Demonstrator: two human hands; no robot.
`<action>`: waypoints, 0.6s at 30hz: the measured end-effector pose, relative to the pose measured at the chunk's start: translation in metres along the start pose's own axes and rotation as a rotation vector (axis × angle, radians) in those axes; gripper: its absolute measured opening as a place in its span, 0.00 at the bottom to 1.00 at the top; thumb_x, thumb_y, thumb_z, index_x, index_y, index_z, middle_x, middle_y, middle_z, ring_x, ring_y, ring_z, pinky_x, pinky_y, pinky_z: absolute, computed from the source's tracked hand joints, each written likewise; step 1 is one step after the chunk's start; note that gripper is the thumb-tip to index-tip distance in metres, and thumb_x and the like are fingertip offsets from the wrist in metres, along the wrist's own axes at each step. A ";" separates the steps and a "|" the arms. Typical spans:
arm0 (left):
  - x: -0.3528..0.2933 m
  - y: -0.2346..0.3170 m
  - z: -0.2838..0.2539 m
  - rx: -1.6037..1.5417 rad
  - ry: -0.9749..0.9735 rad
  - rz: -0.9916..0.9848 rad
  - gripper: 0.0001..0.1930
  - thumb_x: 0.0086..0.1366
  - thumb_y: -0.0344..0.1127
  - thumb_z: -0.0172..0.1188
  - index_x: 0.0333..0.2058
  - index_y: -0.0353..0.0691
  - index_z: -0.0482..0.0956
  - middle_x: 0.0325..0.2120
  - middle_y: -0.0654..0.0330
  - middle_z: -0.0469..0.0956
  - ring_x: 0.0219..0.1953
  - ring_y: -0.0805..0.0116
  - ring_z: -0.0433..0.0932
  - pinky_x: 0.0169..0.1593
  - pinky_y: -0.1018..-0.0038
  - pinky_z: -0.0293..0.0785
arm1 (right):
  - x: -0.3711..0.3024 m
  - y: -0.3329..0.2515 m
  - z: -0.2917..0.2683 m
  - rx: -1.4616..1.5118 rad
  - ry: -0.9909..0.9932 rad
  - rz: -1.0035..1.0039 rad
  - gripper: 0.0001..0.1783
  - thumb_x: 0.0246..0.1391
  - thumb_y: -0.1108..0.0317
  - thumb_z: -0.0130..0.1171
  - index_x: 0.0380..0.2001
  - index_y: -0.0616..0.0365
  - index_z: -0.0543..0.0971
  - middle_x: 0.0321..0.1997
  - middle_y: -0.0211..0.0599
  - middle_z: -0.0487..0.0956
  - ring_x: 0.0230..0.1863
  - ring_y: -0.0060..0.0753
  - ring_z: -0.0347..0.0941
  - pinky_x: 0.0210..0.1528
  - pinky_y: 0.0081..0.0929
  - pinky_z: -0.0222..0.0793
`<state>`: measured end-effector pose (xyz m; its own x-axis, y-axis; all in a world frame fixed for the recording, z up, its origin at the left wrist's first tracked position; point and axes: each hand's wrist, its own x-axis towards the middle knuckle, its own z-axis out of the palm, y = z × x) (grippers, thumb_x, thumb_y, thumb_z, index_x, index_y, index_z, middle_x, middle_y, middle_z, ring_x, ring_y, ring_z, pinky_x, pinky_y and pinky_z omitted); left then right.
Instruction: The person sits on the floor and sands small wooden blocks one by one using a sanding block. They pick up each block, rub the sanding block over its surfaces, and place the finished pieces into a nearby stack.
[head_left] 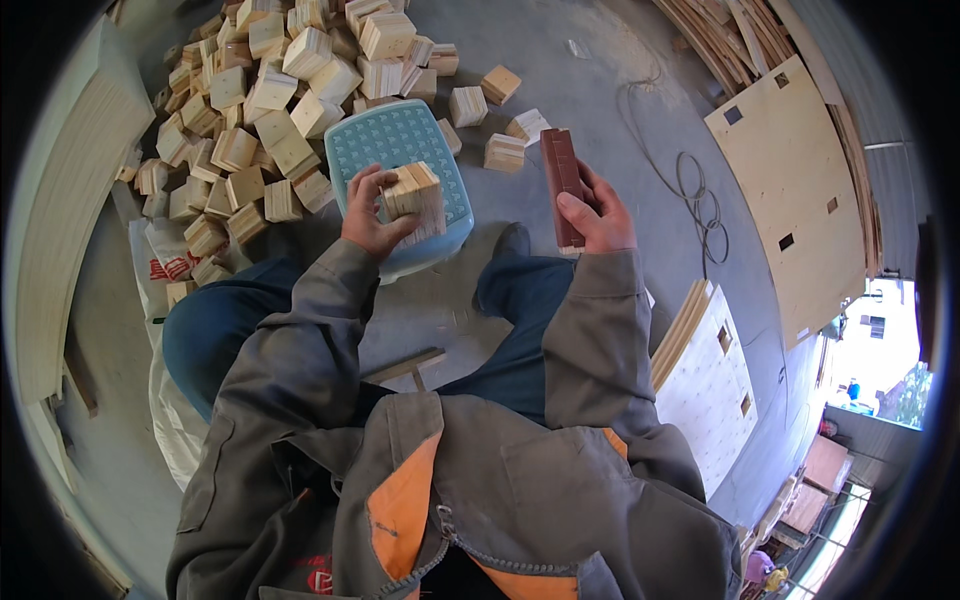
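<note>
While your left hand (372, 212) grips that pale layered plywood block (417, 200) and your right hand (598, 213) clamps the reddish-brown wooden bar (564, 185), both look light, stiff, easiest held by flat faces.

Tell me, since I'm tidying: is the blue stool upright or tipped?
Upright: the blue stool shows its flat dimpled seat facing up, beneath the wooden block.

A big heap of wooden blocks (250, 110) lies on the concrete floor (590, 80), with plywood sheets (790, 190) and a coiled cable (700, 200) near.

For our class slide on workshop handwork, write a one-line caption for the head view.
Seated person's left hand holds a wooden block over a blue stool; right hand holds a reddish-brown strip.
</note>
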<state>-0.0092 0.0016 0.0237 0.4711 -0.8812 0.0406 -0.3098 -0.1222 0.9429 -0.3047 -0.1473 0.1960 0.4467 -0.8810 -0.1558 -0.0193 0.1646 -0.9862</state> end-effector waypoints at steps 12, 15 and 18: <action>0.019 -0.003 -0.010 -0.399 -0.030 -0.190 0.70 0.45 0.32 0.87 0.78 0.28 0.43 0.66 0.41 0.72 0.67 0.51 0.75 0.71 0.59 0.72 | 0.004 0.019 0.011 -0.249 -0.033 -0.082 0.41 0.56 0.64 0.75 0.71 0.63 0.73 0.61 0.42 0.83 0.58 0.33 0.80 0.64 0.32 0.74; 0.025 0.016 -0.005 -0.335 0.070 -0.125 0.71 0.42 0.35 0.89 0.78 0.29 0.46 0.65 0.43 0.72 0.68 0.53 0.74 0.73 0.60 0.69 | 0.004 0.023 0.010 -0.365 -0.011 -0.159 0.42 0.56 0.63 0.76 0.71 0.63 0.73 0.61 0.43 0.83 0.58 0.34 0.81 0.64 0.34 0.75; 0.035 -0.004 -0.006 -0.188 0.168 0.119 0.71 0.42 0.37 0.89 0.78 0.30 0.48 0.65 0.46 0.72 0.68 0.53 0.73 0.74 0.60 0.68 | 0.005 0.030 0.019 -0.499 0.007 -0.219 0.42 0.56 0.61 0.76 0.71 0.61 0.74 0.62 0.46 0.83 0.58 0.37 0.82 0.64 0.36 0.76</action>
<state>0.0130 -0.0262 0.0234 0.5759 -0.7942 0.1940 -0.2199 0.0780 0.9724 -0.2854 -0.1386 0.1667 0.4823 -0.8741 0.0580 -0.3492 -0.2525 -0.9024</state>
